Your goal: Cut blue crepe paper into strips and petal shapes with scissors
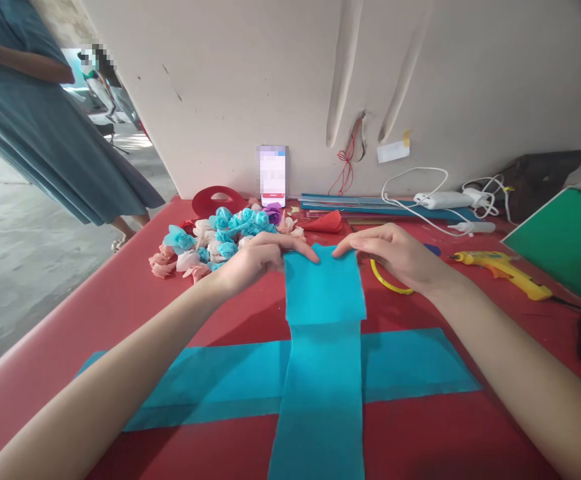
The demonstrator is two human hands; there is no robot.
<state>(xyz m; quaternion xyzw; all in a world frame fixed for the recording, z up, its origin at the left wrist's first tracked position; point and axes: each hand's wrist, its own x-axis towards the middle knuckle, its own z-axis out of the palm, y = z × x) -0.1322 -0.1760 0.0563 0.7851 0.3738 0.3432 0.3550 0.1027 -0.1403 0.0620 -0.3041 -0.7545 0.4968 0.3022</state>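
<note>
Turquoise sheet material, thin and soft-looking (paper or fabric, not resolved), handled on a red table (230,457). Lengthwise strip (323,393): set mid-table, running from the near side toward the far edge, and lying across a crosswise strip (225,377) whose ends point to the table's left and right edges. A short flap (325,290) covers the lengthwise strip's far part (whether doubled back or a separate layer, the view does not settle).

Left hand (260,257): fingers bent and drawn in, apparently pinching the flap's far border, one fingertip left of its middle. Right hand (395,253): likewise curled to a light pinch, right of the middle. Any grip underneath is hidden.

Step in hand, as judged: holding the flap's far border level between both hands. The next move calls for even tension and matched side edges, since the flap's near border overhangs the strip below, chiefly on the right.

Surroundings: artificial roses (227,250) near the table's far left corner; phone (273,177) upright at the far edge; yellow ring (390,287) just beside the right hand; glue gun (507,272) toward the right edge, near a green board (565,247).
</note>
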